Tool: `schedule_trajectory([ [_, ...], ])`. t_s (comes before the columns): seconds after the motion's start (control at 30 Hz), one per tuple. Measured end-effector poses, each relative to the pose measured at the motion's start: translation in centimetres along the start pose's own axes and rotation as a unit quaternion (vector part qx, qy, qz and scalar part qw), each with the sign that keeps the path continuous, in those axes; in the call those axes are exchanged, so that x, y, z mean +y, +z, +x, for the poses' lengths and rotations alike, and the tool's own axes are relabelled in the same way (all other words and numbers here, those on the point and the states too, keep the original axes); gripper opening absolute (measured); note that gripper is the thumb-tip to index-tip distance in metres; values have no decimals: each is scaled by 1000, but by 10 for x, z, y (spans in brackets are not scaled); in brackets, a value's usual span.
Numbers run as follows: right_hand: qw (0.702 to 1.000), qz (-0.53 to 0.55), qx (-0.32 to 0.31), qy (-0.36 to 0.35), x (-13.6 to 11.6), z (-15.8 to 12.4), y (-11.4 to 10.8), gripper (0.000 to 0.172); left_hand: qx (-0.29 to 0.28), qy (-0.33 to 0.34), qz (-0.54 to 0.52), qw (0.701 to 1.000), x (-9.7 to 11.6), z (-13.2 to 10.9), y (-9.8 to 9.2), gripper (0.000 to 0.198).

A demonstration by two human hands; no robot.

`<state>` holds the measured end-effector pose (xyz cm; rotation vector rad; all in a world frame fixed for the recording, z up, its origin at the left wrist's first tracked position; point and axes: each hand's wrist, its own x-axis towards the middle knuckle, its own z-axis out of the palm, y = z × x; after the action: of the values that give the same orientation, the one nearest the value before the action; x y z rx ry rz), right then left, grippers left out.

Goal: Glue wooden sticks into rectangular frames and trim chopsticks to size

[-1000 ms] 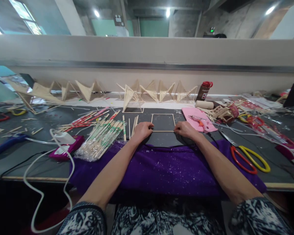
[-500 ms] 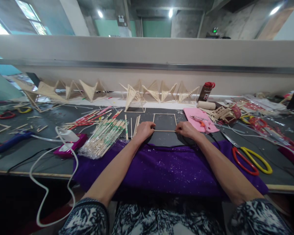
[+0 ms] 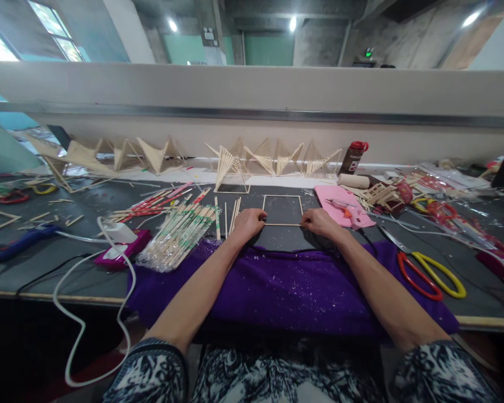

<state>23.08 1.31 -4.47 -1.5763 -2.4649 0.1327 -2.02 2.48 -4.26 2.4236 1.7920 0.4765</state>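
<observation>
A square frame of thin wooden sticks [image 3: 282, 225] lies flat on the dark table in front of me. My left hand [image 3: 251, 223] is closed at its near left corner, fingertips pinched on the stick. At the near right corner my right hand [image 3: 317, 221] pinches the frame the same way. Loose chopsticks [image 3: 234, 215] lie just left of my left hand. To the right of my right hand a glue gun [image 3: 344, 208] rests on a pink sheet [image 3: 325, 196]. A purple cloth [image 3: 273, 291] covers the table edge under my forearms.
Packs of wrapped chopsticks [image 3: 182, 232] and a magenta power strip [image 3: 124, 249] with a white cable are on the left. Red and yellow scissors [image 3: 430, 274] lie right. Finished stick models [image 3: 231, 165] and a red-capped bottle [image 3: 353, 157] stand along the back partition [image 3: 252, 89].
Both hands stay at the frame's near corners, and the frame has not visibly moved. The view has shifted very slightly.
</observation>
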Motion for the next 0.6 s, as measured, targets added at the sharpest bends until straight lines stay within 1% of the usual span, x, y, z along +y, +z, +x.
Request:
schedule_trajectory([
  [0.33,1000,6,8,1,-4,-1,-1,22,-4,5,4,1000,1,-3,-4,32],
  [0.43,1000,12,11,-8,0,-3,-1,23,0,9,-7,1000,-1,-4,-5,31],
  [0.47,999,29,11,-10,3,-4,0,23,-1,7,-13,1000,-2,-4,-5,31],
  [0.53,994,110,8,3,12,-6,2,24,-3,6,-29,1000,-5,-3,-4,31],
  [0.6,974,222,14,39,22,-7,5,27,-1,19,-48,999,-10,-3,-3,31],
])
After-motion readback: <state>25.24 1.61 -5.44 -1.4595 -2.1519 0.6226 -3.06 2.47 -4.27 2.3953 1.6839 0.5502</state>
